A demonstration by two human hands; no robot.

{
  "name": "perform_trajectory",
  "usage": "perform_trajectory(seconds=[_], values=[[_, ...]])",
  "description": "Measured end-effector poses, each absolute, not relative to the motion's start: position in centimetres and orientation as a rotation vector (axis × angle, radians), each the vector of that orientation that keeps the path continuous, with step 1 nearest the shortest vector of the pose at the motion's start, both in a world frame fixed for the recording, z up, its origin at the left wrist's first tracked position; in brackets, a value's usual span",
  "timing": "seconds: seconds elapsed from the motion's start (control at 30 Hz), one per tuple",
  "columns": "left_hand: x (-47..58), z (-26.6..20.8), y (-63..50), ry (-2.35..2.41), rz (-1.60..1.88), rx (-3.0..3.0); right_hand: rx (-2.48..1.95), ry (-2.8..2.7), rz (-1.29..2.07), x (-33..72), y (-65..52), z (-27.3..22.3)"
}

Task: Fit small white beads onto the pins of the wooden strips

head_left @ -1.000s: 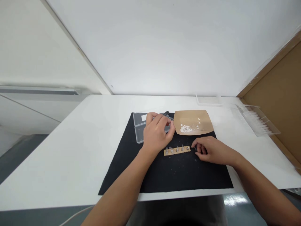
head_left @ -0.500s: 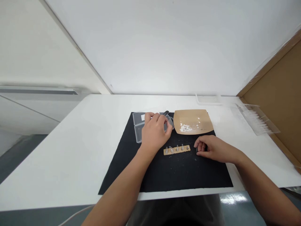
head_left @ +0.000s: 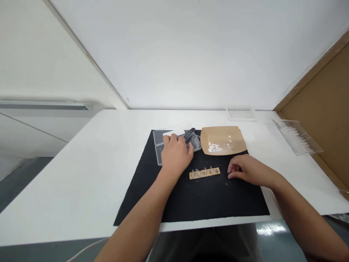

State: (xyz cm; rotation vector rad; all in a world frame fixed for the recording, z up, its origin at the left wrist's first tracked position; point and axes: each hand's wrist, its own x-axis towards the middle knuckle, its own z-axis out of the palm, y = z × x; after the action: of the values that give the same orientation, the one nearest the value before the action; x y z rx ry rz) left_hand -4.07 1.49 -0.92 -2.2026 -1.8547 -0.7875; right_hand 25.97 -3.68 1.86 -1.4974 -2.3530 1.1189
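My left hand [head_left: 176,151] reaches over a clear plastic box [head_left: 159,156], its fingers bent down and the tips hidden behind the knuckles. Beyond those fingers, a dark-handled tool [head_left: 190,133] lies slanted across the box, next to small clear pieces [head_left: 195,141]. My right hand [head_left: 247,169] rests on the black mat [head_left: 215,203], fingers curled and thumb close to them; whatever is between them does not show. Just left of it lies a tan strip [head_left: 201,175] with several small clear pointed pieces standing on it, some tilted.
A brown paper tray [head_left: 234,133] with small white bits [head_left: 214,147] sits at the mat's back right. Farther right are a clear pack with a row of white pieces [head_left: 298,140] and a cardboard wall [head_left: 321,94]. A clear shallow tray [head_left: 241,115] stands behind.
My left hand has lowered slightly left onto the box, its finger-and-thumb pinch no longer showing. My right hand has shifted a little right, away from the strip.
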Motion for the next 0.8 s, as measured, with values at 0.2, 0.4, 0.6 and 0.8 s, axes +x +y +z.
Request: perform_trajectory(seconds=[0.2, 0.4, 0.6, 0.8], values=[[-4.0, -1.1, 1.5, -1.771, -0.769, -2.15, -1.376, -2.468, 1.034, 26.1, -3.6, 2.2], [-4.1, -0.5, 1.4, -1.897, -0.691, -2.135, -1.204, -2.406, 0.925, 25.7, -3.9, 3.5], [-4.5, -1.0, 1.7, -1.904, -0.643, -2.162, -1.15, -2.331, 0.855, 25.6, -4.0, 3.8], [-5.1, -1.6, 2.3, -1.879, -0.584, -2.176, -1.148, -2.2, 0.624, 25.7, -3.6, 3.2]])
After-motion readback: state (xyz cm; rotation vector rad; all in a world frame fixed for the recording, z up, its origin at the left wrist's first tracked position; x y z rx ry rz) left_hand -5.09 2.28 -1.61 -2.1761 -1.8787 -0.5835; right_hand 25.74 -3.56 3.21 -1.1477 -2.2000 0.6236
